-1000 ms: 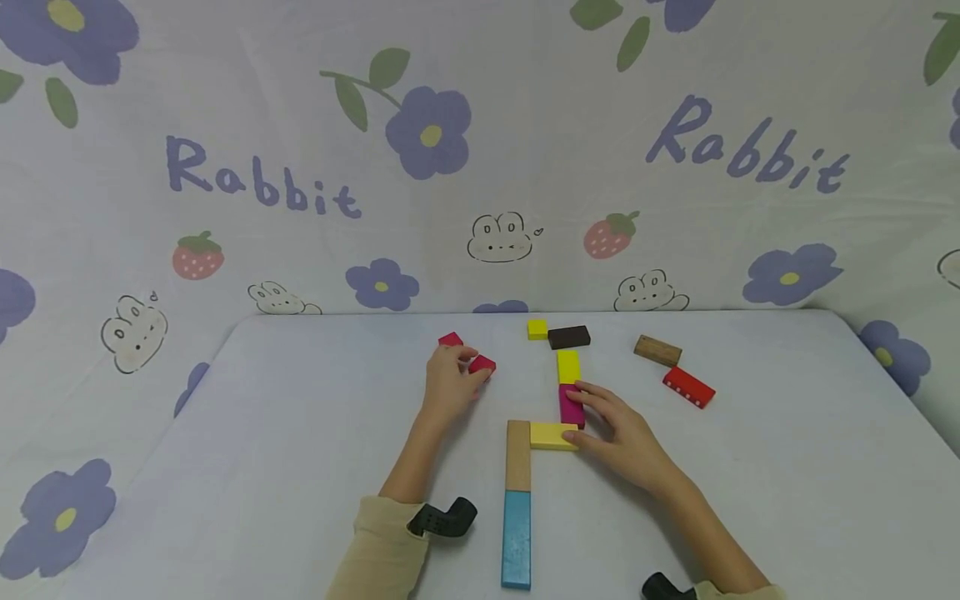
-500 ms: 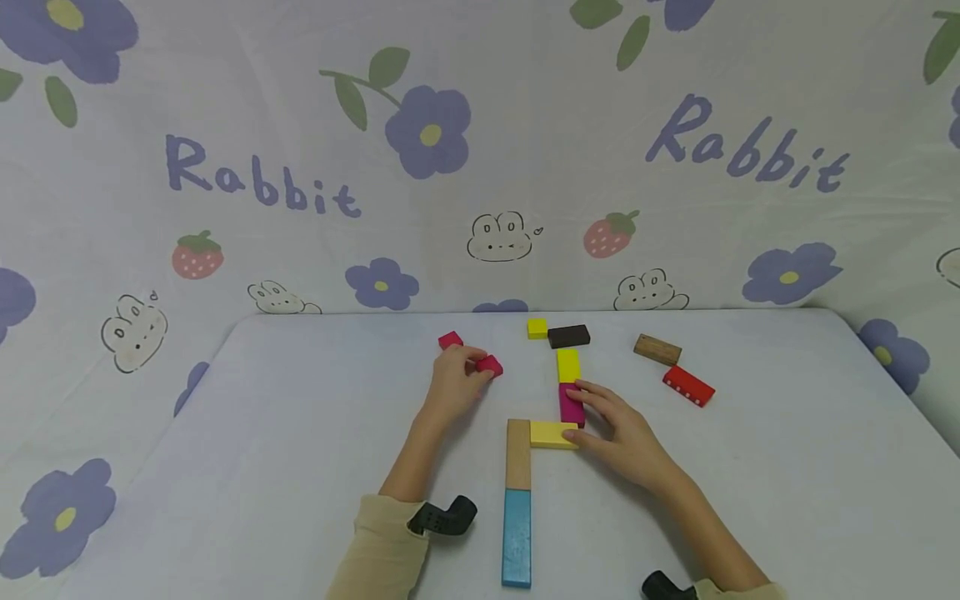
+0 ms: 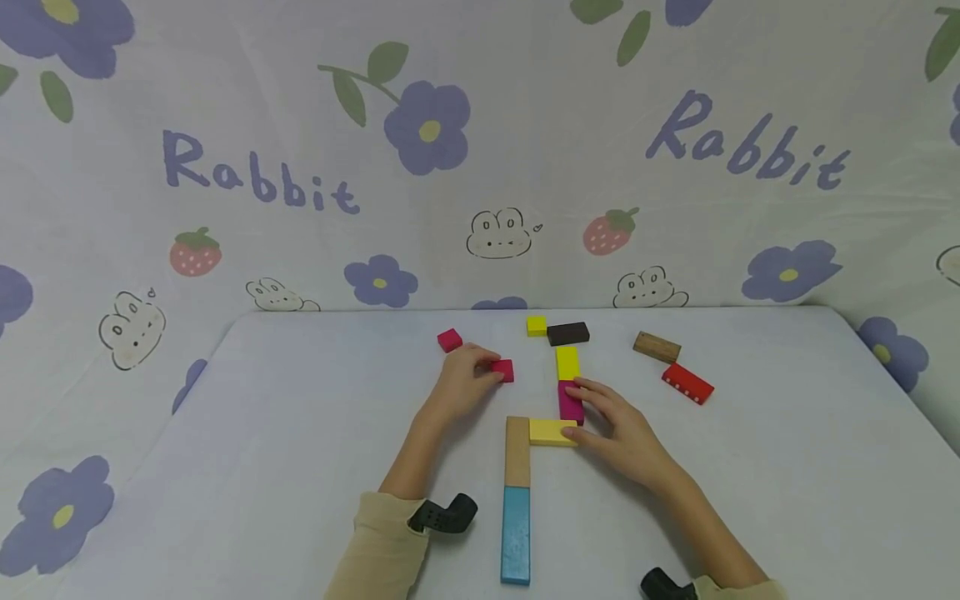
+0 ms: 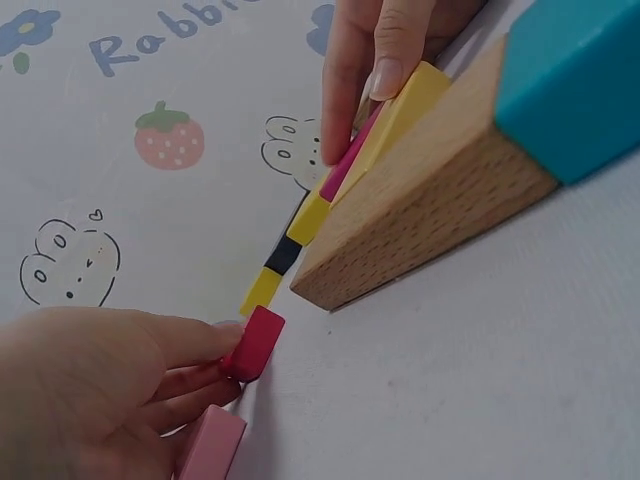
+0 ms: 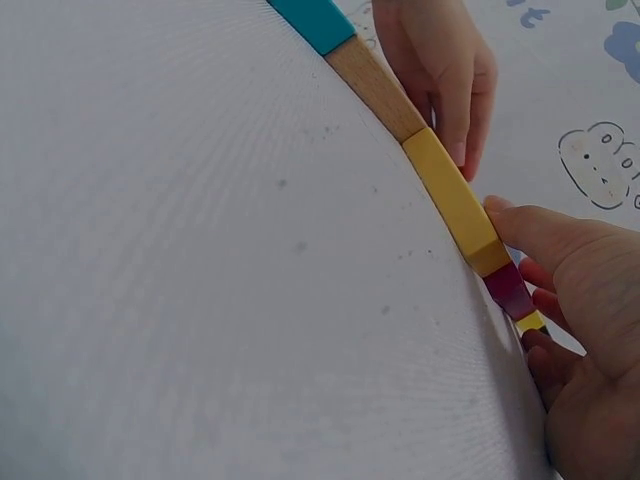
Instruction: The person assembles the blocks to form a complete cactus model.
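My left hand (image 3: 461, 385) pinches a small red block (image 3: 505, 371) between thumb and fingers, left of the row of blocks. In the left wrist view the red block (image 4: 258, 343) is tilted at the fingertips. My right hand (image 3: 626, 437) rests on the row, thumb on a pale yellow block (image 3: 546, 432) and fingers on a magenta block (image 3: 571, 405). A bright yellow block (image 3: 567, 363) adjoins the magenta one. The pale yellow block meets a tan wooden block (image 3: 517, 454), which continues into a blue block (image 3: 516, 537).
Another small red block (image 3: 450, 340) lies beyond my left hand. At the back are a yellow cube (image 3: 537, 326) and a dark brown block (image 3: 568, 334). A brown block (image 3: 657, 347) and a red block with white dots (image 3: 687, 384) lie at right.
My left hand has moved slightly right with the red block, which has turned squarer to the row and away from the other small red block. The right hand stays in place.
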`<state>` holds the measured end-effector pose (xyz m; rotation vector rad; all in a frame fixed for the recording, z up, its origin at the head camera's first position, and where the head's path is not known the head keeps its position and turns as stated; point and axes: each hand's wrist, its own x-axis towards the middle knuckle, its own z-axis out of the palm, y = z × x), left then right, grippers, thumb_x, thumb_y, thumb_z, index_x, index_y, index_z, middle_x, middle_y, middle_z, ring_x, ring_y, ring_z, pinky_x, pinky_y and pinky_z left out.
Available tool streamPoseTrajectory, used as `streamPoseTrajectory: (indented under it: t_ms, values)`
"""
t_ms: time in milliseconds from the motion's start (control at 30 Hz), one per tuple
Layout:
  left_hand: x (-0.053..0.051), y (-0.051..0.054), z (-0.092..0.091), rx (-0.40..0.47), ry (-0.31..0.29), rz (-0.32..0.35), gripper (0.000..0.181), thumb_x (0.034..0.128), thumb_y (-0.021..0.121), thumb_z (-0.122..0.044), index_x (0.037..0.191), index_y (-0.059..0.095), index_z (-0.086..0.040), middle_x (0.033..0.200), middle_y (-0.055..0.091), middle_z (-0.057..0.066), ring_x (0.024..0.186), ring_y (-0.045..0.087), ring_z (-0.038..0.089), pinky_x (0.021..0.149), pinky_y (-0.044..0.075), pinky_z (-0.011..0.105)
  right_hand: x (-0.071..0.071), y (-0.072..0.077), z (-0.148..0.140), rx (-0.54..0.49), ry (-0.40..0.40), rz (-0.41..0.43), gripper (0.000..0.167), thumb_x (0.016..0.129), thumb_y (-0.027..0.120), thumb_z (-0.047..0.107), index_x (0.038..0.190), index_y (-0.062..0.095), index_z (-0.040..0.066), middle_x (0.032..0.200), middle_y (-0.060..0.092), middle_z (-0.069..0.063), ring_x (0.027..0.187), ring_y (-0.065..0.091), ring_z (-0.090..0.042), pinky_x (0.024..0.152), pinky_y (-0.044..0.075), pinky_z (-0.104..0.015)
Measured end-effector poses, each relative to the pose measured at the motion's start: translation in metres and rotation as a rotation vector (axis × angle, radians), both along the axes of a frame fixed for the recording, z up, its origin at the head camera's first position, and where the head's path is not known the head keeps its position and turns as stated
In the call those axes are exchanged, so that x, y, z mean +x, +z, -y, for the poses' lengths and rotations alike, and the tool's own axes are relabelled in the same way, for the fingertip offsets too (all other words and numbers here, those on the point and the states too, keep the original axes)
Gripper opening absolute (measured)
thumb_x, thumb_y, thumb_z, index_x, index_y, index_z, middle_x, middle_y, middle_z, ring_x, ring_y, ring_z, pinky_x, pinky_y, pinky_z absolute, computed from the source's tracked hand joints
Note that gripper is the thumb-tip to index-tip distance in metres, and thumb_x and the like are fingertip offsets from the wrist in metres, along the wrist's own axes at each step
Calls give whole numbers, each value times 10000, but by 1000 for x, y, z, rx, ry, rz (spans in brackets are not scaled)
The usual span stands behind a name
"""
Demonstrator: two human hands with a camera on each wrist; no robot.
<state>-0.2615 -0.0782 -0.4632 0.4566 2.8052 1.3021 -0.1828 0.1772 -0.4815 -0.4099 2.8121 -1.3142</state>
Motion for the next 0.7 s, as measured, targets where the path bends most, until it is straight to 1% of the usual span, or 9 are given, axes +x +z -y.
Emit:
streamPoseTrajectory:
  t_ms: [133, 267, 433, 700]
  values:
    - [2, 2, -2, -6, -21, 22, 327, 997, 727, -109, 1300, 707, 12, 1255, 673, 172, 1196, 635, 314, 1058, 557, 431, -1, 1, 0, 5, 3, 4, 647, 935, 797, 272, 1508, 570, 74, 1622, 453, -195, 1512, 385, -458, 1106, 464, -624]
    - [2, 2, -4, -14, -45, 20, 305, 992, 730, -109, 1275, 722, 6, 1228, 679, 163, 1164, 639, 302, 1049, 563, 417, -1, 1, -1, 7, 8, 5, 647, 937, 794, 272, 1510, 568, 76, 1623, 452, -198, 1512, 383, -462, 1112, 452, -638]
    - [2, 1, -5, -14, -60, 33, 289, 988, 734, -115, 1256, 732, -7, 1211, 687, 148, 1154, 634, 297, 1043, 564, 425, -1, 1, -1, 14, 11, 5, 642, 943, 787, 277, 1512, 567, 78, 1621, 453, -199, 1509, 386, -465, 1119, 441, -648]
    - [0, 0, -5, -30, -99, 90, 259, 972, 765, -159, 1211, 759, -60, 1197, 705, 100, 1138, 619, 262, 1019, 565, 414, -2, 0, -1, 17, 10, -1, 650, 939, 793, 291, 1512, 568, 84, 1620, 458, -192, 1510, 388, -459, 1107, 459, -637]
